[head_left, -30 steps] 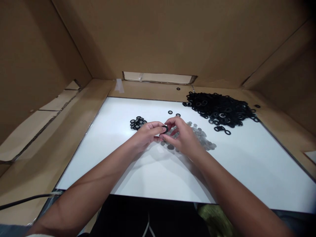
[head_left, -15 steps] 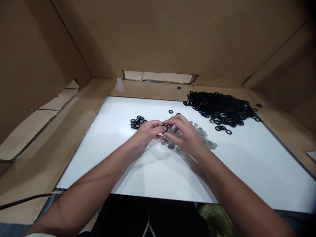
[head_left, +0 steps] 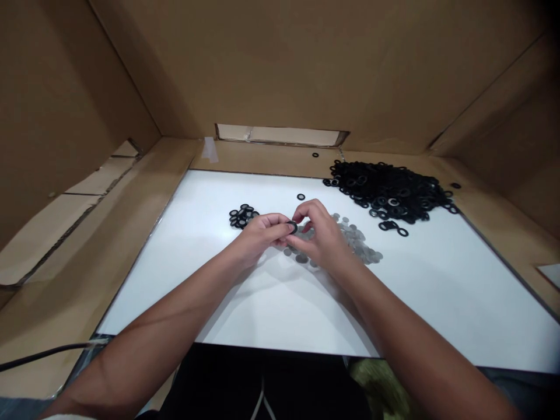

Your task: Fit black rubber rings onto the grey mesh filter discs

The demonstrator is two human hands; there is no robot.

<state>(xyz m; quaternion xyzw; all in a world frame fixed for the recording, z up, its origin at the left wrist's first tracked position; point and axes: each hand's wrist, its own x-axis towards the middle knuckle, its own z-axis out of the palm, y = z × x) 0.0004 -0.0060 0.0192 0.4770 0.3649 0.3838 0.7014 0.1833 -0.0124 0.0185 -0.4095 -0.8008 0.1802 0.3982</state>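
Note:
A black rubber ring washer (head_left: 293,227) is pinched between the thumb and fingers of my left hand (head_left: 265,233), just above the white board. My right hand (head_left: 321,233) curves around the ring's right side, its index fingertip and thumb tip at the ring's edge. Whether a disc sits inside the ring is too small to tell. Beneath and beside my right hand spreads a pile of small grey discs (head_left: 356,242), partly hidden by it. Left of my left hand lies a cluster of black rings with grey centres (head_left: 238,217).
A large heap of black rings (head_left: 394,189) lies at the back right, with a few loose rings (head_left: 402,232) before it. One single ring (head_left: 301,197) lies behind my hands. Cardboard walls (head_left: 271,64) enclose the white board (head_left: 175,280). A black cable (head_left: 48,353) runs at left.
My right index finger has lifted and bent slightly at the ring. My left hand keeps its pinch on it. The whole view has shifted a little.

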